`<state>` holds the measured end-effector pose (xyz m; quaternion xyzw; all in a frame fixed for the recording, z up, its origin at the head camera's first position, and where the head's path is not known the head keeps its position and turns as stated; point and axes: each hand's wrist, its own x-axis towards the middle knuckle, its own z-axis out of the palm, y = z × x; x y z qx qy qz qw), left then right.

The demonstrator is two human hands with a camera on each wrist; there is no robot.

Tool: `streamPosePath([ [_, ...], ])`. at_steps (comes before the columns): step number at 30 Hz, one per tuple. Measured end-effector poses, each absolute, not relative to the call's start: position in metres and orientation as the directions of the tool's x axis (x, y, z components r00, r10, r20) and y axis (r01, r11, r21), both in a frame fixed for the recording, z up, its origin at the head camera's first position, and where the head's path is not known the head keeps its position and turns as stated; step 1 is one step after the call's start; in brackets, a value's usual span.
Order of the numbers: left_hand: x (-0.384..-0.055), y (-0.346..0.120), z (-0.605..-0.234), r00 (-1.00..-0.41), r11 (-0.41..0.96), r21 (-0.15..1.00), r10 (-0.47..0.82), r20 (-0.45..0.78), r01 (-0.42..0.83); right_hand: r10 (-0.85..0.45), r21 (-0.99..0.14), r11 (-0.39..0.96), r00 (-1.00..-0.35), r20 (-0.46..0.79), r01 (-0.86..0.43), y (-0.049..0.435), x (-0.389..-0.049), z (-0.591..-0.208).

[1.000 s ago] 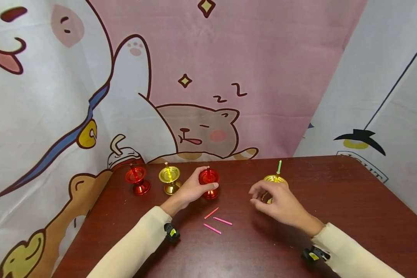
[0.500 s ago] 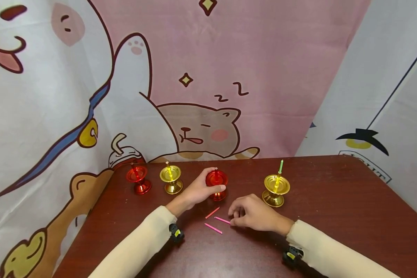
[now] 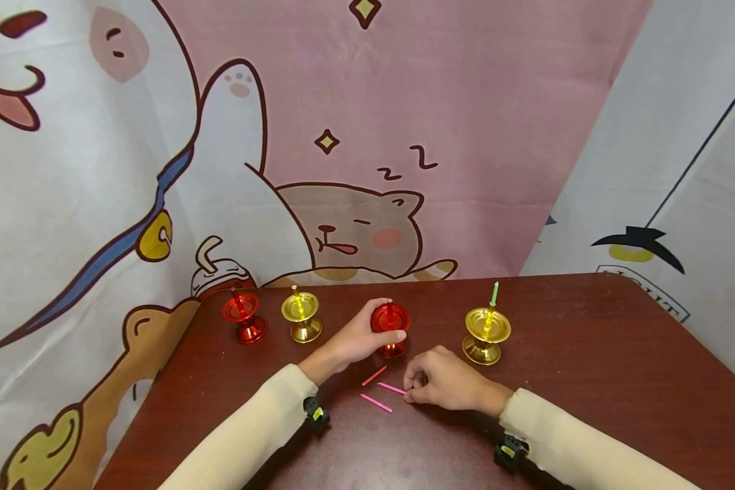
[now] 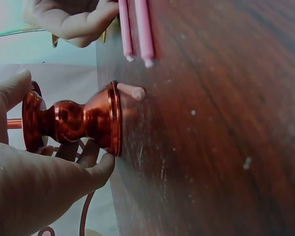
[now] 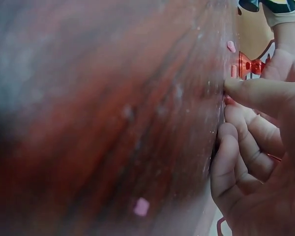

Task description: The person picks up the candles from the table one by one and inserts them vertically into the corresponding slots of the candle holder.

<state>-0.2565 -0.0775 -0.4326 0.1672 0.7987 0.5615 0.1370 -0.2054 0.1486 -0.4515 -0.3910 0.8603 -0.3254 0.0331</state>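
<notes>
My left hand grips a red metallic candle holder, thumb and fingers around its dish and side, and it stands upright on the table. To its right, my right hand is low at the tabletop, thumb and forefinger pinching the right end of a thin pink candle. A second pink candle lies alongside, and an orange-red candle lies just in front of the red holder. Beyond the right hand, a gold candle holder carries a slim green candle upright.
Toward the table's back left stand another red candle holder and a gold candle holder. A cartoon-printed cloth hangs behind the dark wooden table. Small pink crumbs dot the tabletop.
My right hand has left the gold holder's side, moving left and nearer to the pink candle's end. My left hand has slid the red holder rightward.
</notes>
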Motion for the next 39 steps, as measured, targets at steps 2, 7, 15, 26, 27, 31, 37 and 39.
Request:
streamPosePath([
  [2,-0.256,-0.076,-0.432,-0.905,0.310,0.944,0.424,-0.032,0.112,-0.694,-0.576,0.487,-0.691,0.201,-0.657,0.149,-0.205,-0.452],
  [7,-0.255,-0.074,-0.433,-0.899,0.302,0.946,0.437,-0.026,0.120,-0.695,-0.549,0.490,-0.683,0.222,-0.677,0.149,-0.205,-0.451],
  [15,-0.256,-0.073,-0.434,-0.882,0.297,0.946,0.470,-0.026,0.130,-0.680,-0.657,0.474,-0.718,0.151,-0.587,0.146,-0.207,-0.449],
  [26,-0.263,-0.080,-0.435,-0.843,0.284,0.946,0.537,-0.023,0.155,-0.708,-0.467,0.600,-0.703,0.067,-0.650,0.141,-0.203,-0.436],
  [27,-0.264,-0.080,-0.434,-0.842,0.289,0.944,0.539,-0.024,0.157,-0.717,-0.441,0.603,-0.694,0.068,-0.665,0.141,-0.203,-0.434],
  [31,-0.264,-0.081,-0.433,-0.840,0.299,0.941,0.542,-0.032,0.157,-0.754,-0.398,0.584,-0.654,0.058,-0.708,0.145,-0.203,-0.431],
  [37,-0.264,-0.081,-0.434,-0.840,0.302,0.942,0.541,-0.041,0.149,-0.783,-0.419,0.528,-0.615,0.095,-0.738,0.153,-0.202,-0.432],
  [39,-0.265,-0.080,-0.435,-0.840,0.303,0.941,0.541,-0.037,0.153,-0.784,-0.409,0.512,-0.605,0.138,-0.756,0.155,-0.201,-0.433],
])
